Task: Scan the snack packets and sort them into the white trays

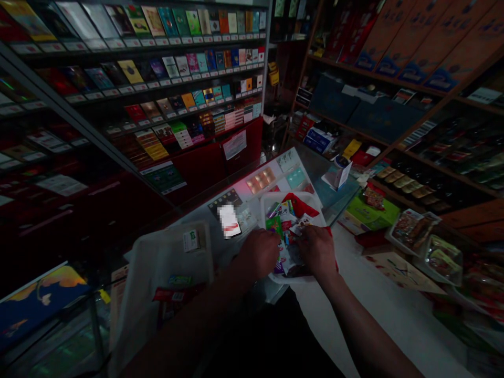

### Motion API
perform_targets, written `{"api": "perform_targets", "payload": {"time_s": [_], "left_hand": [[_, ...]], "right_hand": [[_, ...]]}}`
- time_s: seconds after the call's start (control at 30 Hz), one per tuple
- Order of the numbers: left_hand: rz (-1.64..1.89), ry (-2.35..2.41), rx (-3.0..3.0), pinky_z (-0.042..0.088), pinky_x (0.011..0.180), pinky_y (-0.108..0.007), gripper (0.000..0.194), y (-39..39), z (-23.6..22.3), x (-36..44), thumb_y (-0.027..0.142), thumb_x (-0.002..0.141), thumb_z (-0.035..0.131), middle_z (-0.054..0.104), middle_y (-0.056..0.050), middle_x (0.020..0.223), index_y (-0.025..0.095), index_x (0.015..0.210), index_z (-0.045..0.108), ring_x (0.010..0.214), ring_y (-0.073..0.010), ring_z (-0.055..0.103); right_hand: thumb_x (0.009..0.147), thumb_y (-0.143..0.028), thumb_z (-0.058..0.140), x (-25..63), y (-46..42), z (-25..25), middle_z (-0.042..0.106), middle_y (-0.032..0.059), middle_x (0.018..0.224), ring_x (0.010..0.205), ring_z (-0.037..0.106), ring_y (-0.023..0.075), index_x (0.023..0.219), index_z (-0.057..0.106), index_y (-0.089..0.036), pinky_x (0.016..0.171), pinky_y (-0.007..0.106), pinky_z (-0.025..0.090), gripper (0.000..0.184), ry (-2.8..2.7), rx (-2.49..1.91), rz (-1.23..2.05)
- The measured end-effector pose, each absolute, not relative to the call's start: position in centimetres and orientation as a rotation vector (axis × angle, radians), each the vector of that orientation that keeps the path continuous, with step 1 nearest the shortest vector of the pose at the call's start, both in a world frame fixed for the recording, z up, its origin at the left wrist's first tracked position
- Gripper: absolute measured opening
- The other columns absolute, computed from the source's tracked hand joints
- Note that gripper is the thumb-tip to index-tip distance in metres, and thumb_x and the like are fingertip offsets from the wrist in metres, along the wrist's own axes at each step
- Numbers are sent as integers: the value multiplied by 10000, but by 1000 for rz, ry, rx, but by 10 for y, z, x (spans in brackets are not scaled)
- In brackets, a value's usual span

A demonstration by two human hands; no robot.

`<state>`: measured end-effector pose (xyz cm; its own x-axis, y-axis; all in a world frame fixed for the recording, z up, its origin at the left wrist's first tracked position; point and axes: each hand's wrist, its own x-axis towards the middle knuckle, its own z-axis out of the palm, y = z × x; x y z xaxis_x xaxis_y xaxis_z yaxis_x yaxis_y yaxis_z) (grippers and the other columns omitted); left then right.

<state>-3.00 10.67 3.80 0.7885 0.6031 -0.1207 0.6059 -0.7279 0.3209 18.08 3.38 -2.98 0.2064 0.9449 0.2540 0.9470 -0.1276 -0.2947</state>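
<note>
In the head view, a white plastic bin (266, 198) holds a jumble of small snack packets (289, 252) in green, white, purple and red. My left hand (260, 254) is closed at the bin's left side, its fingertips against a green packet (274, 226); what it grips is hidden. From the right, my right hand (318, 253) reaches over the rim with fingers curled onto a white packet (302, 224). Red wrapping (301, 206) lies at the back of the bin.
A larger white bin (136, 278) at the left holds a small white box (191, 240) and a red packet (177, 299). A phone (229, 220) lies on the glass counter (271, 163). Cigarette shelves (177, 79) stand behind. Snack trays (443, 257) and cartons sit at the right.
</note>
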Motion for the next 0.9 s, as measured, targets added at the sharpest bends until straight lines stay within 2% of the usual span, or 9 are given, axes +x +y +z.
{"api": "perform_targets", "payload": {"time_s": [0.47,0.63,0.77,0.9], "left_hand": [[-53,905,2556,552,867,-368,160,107,40,-25,303,958,553,747,-123,982,192,949,669,941,-242,717],[26,925,2514,539,819,-341,176,114,43,-35,275,969,514,742,-99,948,202,914,665,907,-223,706],[71,955,2456,526,779,-327,223,124,37,-44,283,988,472,732,-88,914,207,913,667,875,-215,696],[138,984,2388,533,847,-346,196,135,29,-52,282,983,495,733,-83,959,209,985,677,939,-223,692]], "right_hand": [[909,-242,594,186,41,-41,709,125,1048,1012,609,275,991,703,-170,920,393,464,154,-1849,-2081,-44],[955,-284,542,189,50,-40,727,109,997,953,626,255,966,716,-177,887,370,472,205,-1834,-2028,-118],[958,-300,546,197,59,-28,750,102,941,886,654,248,971,740,-170,837,362,490,233,-1707,-1998,-246],[959,-364,578,198,64,0,766,93,954,893,690,252,954,751,-183,853,375,509,251,-1574,-1950,-298]]}}
